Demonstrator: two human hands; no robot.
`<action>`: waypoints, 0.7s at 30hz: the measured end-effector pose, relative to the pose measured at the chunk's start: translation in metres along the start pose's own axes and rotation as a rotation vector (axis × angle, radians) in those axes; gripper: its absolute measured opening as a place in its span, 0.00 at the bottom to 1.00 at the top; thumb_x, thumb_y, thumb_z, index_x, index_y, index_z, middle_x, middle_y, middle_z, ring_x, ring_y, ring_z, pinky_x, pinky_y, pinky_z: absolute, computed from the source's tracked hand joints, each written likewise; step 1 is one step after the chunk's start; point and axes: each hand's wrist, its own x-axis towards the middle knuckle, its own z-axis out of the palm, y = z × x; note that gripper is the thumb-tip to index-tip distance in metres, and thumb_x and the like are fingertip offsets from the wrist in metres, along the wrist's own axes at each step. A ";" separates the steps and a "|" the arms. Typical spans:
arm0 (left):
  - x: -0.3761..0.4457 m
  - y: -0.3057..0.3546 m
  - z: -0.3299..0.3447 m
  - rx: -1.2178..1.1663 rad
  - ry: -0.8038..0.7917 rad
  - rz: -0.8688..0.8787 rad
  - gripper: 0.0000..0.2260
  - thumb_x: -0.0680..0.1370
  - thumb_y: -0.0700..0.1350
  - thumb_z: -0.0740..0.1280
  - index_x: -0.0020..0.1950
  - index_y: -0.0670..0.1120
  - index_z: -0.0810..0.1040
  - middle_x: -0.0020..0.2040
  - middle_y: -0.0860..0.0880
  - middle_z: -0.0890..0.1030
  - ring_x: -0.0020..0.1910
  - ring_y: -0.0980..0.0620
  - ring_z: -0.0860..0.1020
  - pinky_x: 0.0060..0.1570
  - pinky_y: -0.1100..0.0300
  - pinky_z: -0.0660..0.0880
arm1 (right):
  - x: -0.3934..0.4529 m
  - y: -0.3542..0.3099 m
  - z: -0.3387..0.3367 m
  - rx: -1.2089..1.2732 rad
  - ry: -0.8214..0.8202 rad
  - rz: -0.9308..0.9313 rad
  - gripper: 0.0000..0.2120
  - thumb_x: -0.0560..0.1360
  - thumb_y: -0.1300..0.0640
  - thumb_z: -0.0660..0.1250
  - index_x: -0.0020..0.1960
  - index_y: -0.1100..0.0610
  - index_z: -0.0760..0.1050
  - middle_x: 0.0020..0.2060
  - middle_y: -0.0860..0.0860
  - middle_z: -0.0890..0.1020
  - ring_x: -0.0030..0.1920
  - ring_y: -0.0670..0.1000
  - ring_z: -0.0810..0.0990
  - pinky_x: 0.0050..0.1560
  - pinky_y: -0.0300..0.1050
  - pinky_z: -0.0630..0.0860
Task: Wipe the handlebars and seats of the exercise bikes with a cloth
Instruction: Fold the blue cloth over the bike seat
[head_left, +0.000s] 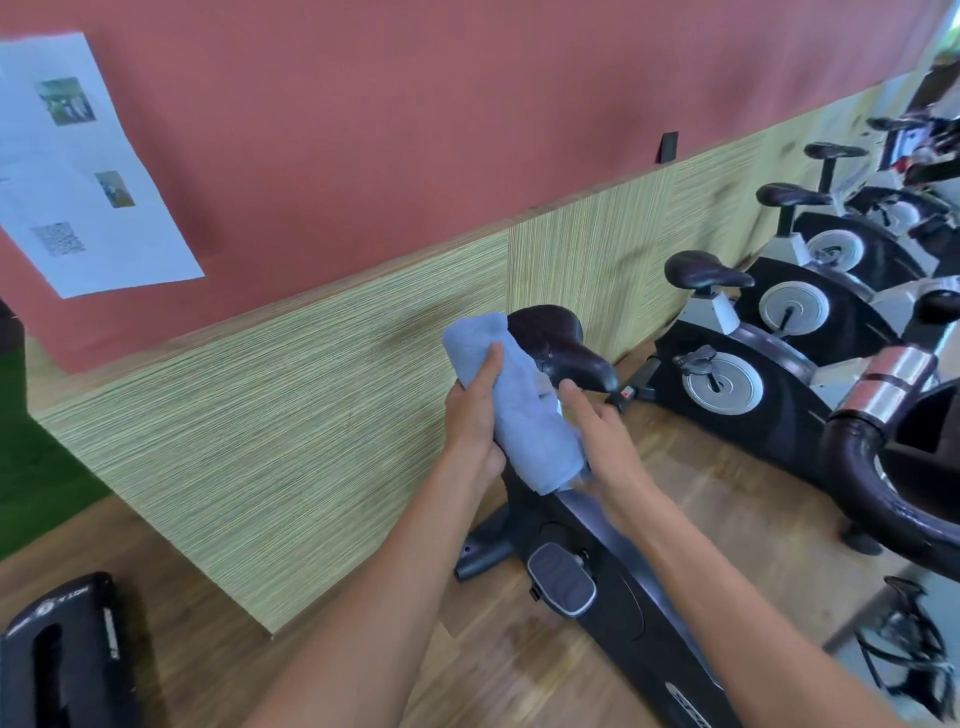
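A folded light-blue cloth (514, 395) is held in front of the nearest bike's black seat (558, 345), covering its left part. My left hand (475, 415) grips the cloth from the left, thumb laid up along it. My right hand (597, 441) has straight fingers against the cloth's right side, just below the seat's nose. The nearest bike's dark curved handlebar (872, 467) with a chrome collar is at the right edge. More black seats (706, 273) (792, 196) (834, 150) line up toward the back right.
The bikes stand in a row along a wall with striped green panelling (311, 405) below red paint. A pedal (563, 577) and the bike's black frame are below my hands. A paper notice (78, 166) hangs at upper left. A black machine part (62, 649) sits at bottom left on the wood floor.
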 end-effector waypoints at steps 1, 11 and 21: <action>-0.003 0.000 0.003 -0.002 -0.008 -0.002 0.42 0.60 0.64 0.80 0.65 0.38 0.78 0.58 0.39 0.85 0.58 0.40 0.84 0.61 0.42 0.79 | -0.005 0.004 0.000 0.132 -0.133 0.129 0.38 0.69 0.26 0.69 0.67 0.52 0.78 0.61 0.55 0.84 0.56 0.57 0.83 0.55 0.54 0.79; 0.006 0.002 -0.013 0.538 0.055 0.385 0.14 0.73 0.39 0.78 0.56 0.46 0.81 0.49 0.52 0.86 0.49 0.52 0.85 0.45 0.57 0.80 | -0.006 -0.011 -0.006 0.225 0.022 0.124 0.15 0.74 0.65 0.75 0.58 0.71 0.79 0.53 0.62 0.86 0.55 0.63 0.85 0.55 0.57 0.82; 0.011 -0.020 -0.029 1.036 -0.703 1.045 0.29 0.76 0.30 0.71 0.75 0.47 0.75 0.80 0.58 0.64 0.78 0.54 0.66 0.75 0.59 0.65 | -0.012 -0.013 -0.011 0.557 0.222 0.219 0.08 0.82 0.58 0.60 0.47 0.60 0.75 0.38 0.56 0.74 0.34 0.49 0.74 0.32 0.39 0.74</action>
